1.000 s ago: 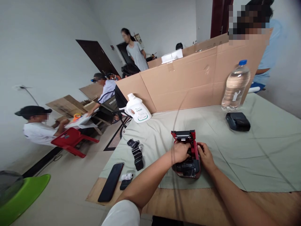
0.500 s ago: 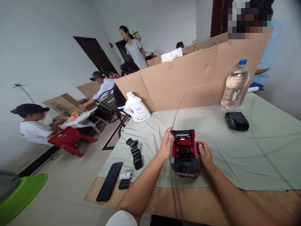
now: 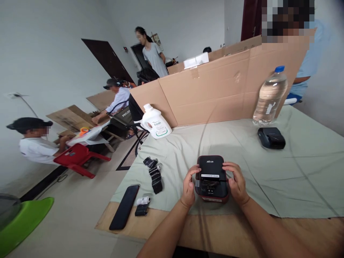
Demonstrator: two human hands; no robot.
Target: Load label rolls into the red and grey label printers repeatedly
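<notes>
A small red and black label printer (image 3: 211, 176) sits on the pale green cloth (image 3: 295, 179) near the table's front edge, its black lid down. My left hand (image 3: 189, 185) grips its left side with the thumb on the lid. My right hand (image 3: 235, 182) holds its right side the same way. To the left lie a black strip of label rolls (image 3: 154, 175), a small white paper roll (image 3: 144, 200) and a black phone (image 3: 124, 211).
A second black printer (image 3: 271, 138) and a water bottle (image 3: 269, 96) stand at the back right, a white jug (image 3: 156, 123) at the back left. A cardboard wall (image 3: 220, 86) borders the table's far side. Other people sit and stand at the left and behind it.
The printer's lid, open and showing the red inside before, is now down. My left hand moved from the lid's edge to the printer's left side.
</notes>
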